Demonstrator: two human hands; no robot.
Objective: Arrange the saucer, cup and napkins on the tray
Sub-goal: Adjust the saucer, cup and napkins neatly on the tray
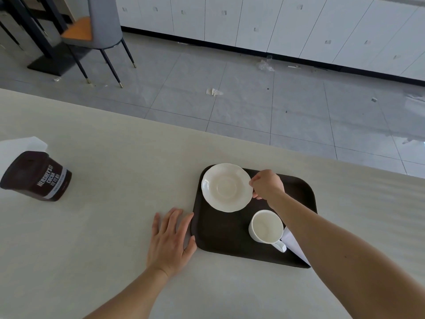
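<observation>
- A dark brown tray (pixel 220 236) sits on the pale table (pixel 103 226), in the lower right of the frame.
- The right hand (pixel 266 184) pinches the right edge of the white saucer (pixel 226 187) at the tray's upper left corner. I cannot tell if the saucer is lifted.
- The white cup (pixel 266 226) stands empty on the tray, below the saucer, with its handle to the lower right.
- A white napkin (pixel 293 244) lies beside the cup, partly hidden by the arm.
- The left hand (pixel 171 238) lies flat and wide open on the table, fingers touching the tray's left edge.
- A brown cocoa tub (pixel 36 177) stands at far left.
</observation>
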